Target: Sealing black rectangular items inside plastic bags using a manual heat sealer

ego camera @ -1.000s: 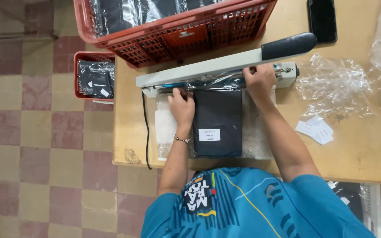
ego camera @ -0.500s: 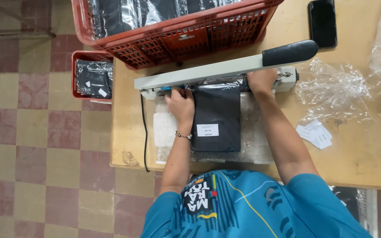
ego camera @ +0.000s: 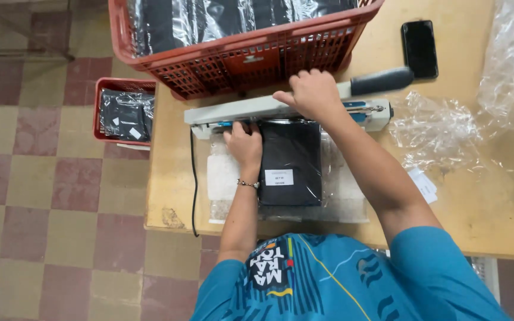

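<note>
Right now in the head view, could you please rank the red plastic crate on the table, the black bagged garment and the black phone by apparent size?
1. Red plastic crate, cropped at the top.
2. Black bagged garment.
3. Black phone.

My left hand (ego camera: 244, 142) rests on a black bagged package (ego camera: 290, 163) bearing a white rectangular label (ego camera: 279, 177). More black packages (ego camera: 123, 114) lie at ten o'clock; a dark phone screen (ego camera: 419, 49) lies at one o'clock.

red crate (ego camera: 251, 59), black phone (ego camera: 419, 49); crumpled plastic (ego camera: 441, 128)
</note>
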